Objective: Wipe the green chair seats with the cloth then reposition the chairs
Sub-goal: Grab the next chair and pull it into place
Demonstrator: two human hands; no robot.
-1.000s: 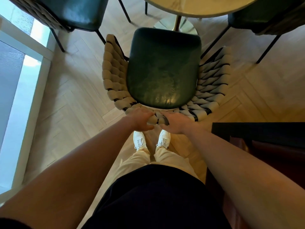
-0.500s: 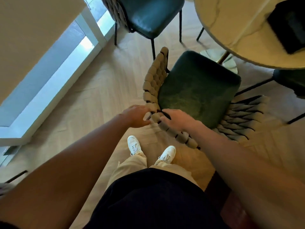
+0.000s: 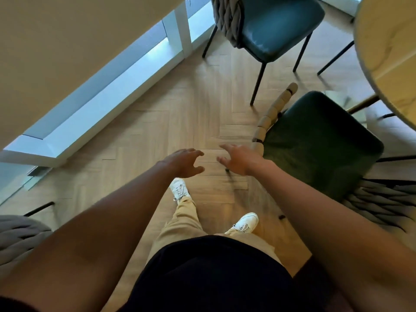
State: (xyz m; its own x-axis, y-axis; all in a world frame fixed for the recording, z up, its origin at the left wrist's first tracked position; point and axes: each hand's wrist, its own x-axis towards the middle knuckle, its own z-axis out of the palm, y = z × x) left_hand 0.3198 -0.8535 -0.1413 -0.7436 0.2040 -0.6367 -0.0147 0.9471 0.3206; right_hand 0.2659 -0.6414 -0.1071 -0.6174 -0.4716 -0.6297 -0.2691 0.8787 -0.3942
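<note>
**Both hands free beside the green chair**

The green chair (image 3: 319,143) stands just right of the hands, its dark padded seat turned toward the round desk (image 3: 387,52) further right and ahead. Its woven rope back (image 3: 267,122) curves along the seat's near edge, the end of it touching or just behind the right hand (image 3: 240,159); the blur does not let me tell which. The right hand is spread, fingers straight, holding nothing. The left hand (image 3: 183,163) hangs beside it over the bare floor (image 3: 175,113), fingers loosely curled, also empty. No cloth shows anywhere in view.

As a judgement, the chair looks light enough to slide or lift with two hands: thin black metal legs, a cushioned seat, a soft rope wrap over a stiff frame. The seat covering looks smooth and would slip under a palm, so the top rail of the back is the better place to take hold, one hand on each side of the curve. The rope gives some grip, though it may shift a little on the frame.

Ahead of the hands stands a second chair (image 3: 276,25) with a teal seat. A grey woven chair back (image 3: 18,235) sits at the left arm's elbow.
</note>
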